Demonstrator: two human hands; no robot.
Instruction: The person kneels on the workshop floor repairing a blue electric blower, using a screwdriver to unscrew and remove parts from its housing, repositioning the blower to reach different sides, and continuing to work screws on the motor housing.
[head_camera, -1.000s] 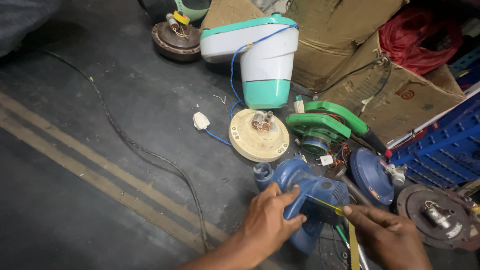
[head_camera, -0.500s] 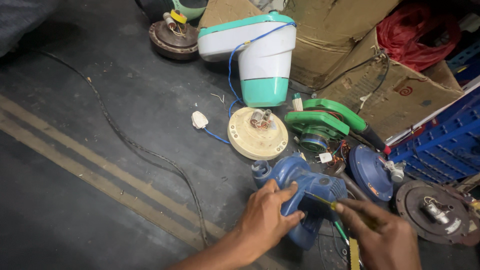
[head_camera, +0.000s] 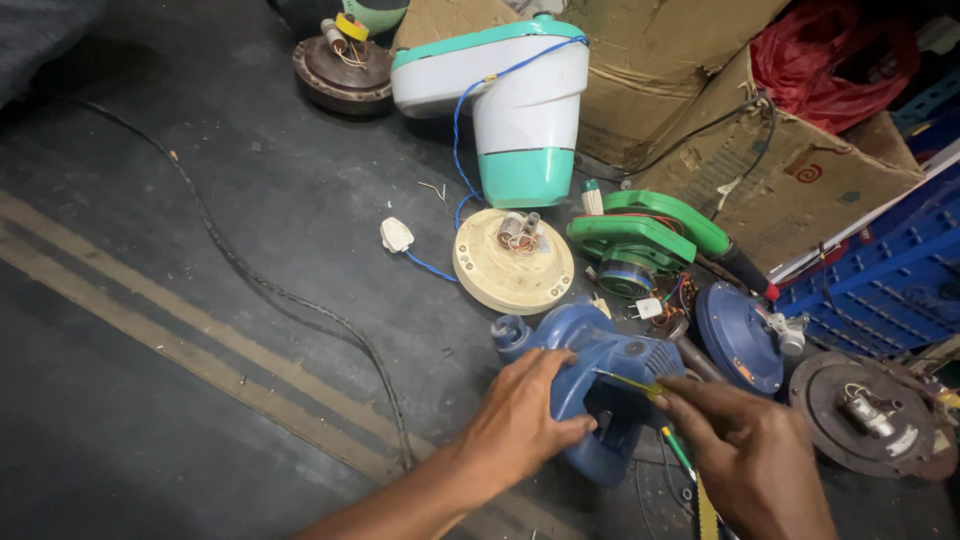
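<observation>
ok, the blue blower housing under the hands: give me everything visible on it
The blue blower housing looks like moulded plastic, scuffed and dusty. It lies on its side on the dark floor, a short round nozzle at its left end and a slotted vent grille on top towards the right. The left hand grips its lower middle; the right hand holds a thin yellow-tipped tool against the vent area. Its lower part is hidden by the hands. A separate blue round cover lies just right.

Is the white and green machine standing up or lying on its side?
Tipped over. The white and green machine lies on the floor against a cardboard box, its flat green end facing the camera.
</observation>
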